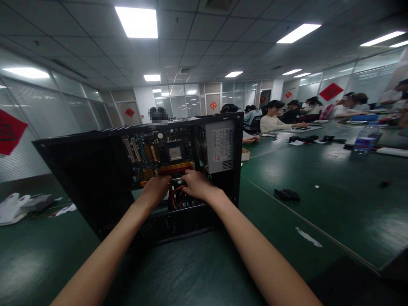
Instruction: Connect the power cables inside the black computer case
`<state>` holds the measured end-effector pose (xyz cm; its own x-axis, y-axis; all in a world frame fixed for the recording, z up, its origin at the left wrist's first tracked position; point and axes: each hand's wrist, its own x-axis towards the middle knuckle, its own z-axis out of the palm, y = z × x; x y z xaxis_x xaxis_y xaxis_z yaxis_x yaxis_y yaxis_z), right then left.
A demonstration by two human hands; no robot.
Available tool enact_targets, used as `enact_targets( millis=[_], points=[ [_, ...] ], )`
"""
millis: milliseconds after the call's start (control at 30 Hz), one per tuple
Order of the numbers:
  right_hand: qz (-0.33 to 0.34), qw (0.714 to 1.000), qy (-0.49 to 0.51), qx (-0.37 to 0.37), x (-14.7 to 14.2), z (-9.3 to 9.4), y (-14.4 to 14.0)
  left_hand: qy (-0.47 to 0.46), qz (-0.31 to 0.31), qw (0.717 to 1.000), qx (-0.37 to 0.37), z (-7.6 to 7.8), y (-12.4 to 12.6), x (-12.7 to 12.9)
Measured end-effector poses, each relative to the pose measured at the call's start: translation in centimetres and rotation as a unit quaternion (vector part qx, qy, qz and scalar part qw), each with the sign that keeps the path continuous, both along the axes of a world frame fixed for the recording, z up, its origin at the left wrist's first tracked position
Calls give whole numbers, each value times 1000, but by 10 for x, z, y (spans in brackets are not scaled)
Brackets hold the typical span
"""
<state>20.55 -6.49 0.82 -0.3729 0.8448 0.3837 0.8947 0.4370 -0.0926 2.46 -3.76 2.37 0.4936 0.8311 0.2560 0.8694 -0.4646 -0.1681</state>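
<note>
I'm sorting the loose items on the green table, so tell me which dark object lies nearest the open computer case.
The small black object lying just right of the computer case. The other dark items sit farther back, near the seated people, beyond the table seam.

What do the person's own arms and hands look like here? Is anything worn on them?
Both forearms are bare up to the picture's lower edge: no sleeve shows. The left hand and the right hand wear no gloves. I see no watch, bracelet or ring, though the fingers are partly hidden inside the computer case. No markings are visible on either arm.
</note>
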Motion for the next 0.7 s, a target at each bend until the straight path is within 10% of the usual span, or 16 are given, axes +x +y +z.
enact_targets(
  millis=[700],
  points=[
    [27,999,0,43,-5,-6,-1,1,-52,998,24,-3,9,0]
  ],
)
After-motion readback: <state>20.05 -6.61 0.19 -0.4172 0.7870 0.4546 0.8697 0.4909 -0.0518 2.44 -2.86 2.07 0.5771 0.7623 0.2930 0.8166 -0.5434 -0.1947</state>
